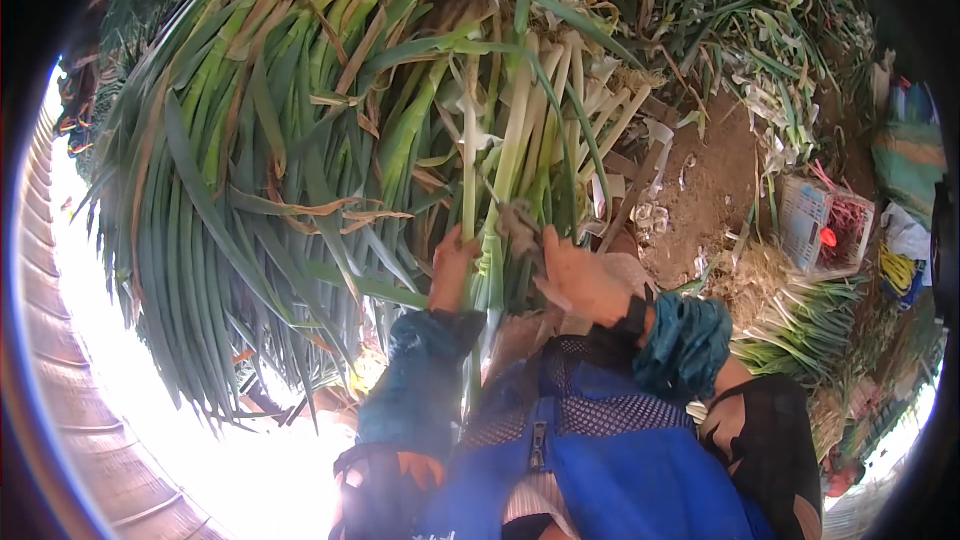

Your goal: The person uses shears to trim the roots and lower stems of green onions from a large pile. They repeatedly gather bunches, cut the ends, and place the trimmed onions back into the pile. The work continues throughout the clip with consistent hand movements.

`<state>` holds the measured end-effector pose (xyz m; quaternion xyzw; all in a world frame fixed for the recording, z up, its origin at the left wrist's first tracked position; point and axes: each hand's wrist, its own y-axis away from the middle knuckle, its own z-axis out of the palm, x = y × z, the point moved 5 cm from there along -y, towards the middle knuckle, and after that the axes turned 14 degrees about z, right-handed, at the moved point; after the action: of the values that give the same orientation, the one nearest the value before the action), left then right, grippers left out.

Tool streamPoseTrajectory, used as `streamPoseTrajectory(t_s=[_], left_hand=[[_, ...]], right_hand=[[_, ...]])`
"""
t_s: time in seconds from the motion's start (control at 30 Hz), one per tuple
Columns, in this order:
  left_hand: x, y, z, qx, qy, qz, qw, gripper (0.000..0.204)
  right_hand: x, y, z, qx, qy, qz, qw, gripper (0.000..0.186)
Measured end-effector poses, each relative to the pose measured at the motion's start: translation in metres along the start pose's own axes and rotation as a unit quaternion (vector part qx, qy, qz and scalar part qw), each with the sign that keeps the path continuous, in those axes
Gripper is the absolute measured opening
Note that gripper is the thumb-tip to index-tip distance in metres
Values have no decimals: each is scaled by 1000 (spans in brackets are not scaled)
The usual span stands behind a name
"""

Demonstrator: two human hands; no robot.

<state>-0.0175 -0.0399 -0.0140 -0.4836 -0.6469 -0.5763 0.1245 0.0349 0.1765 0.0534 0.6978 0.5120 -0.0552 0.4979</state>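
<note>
A big heap of green leeks (250, 170) with pale stems and browned leaf tips fills the left and upper middle. My left hand (450, 270) is closed around a pale green leek stalk (468, 190), low in the middle of the heap. To its right, my right hand (585, 280) has its fingers closed on what looks like a withered grey-brown leaf (520, 225) beside another green stalk (490, 250). The ends of its fingers are partly hidden.
Dirt ground (700, 180) with leaf scraps lies to the right. A plastic crate (820, 220) holds red strands, with a bundle of trimmed leeks (800, 330) below it. Green sacking (905, 155) stands at the far right; more loose leaves (740, 10) are piled at the top.
</note>
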Motion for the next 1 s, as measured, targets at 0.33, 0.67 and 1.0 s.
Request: streamPoseTrajectory(t_s=[0.33,0.67,1.0], left_hand=[[-21,27,-8,-3,19,-24,1000,49],[-17,41,-3,-12,64,-23,998,49],[-21,55,-5,-2,89,-50,995,42]], right_hand=[[4,-74,10,53,17,50,997,44],[-4,-90,-4,62,0,50,997,59],[-12,-118,-2,162,20,-13,987,55]])
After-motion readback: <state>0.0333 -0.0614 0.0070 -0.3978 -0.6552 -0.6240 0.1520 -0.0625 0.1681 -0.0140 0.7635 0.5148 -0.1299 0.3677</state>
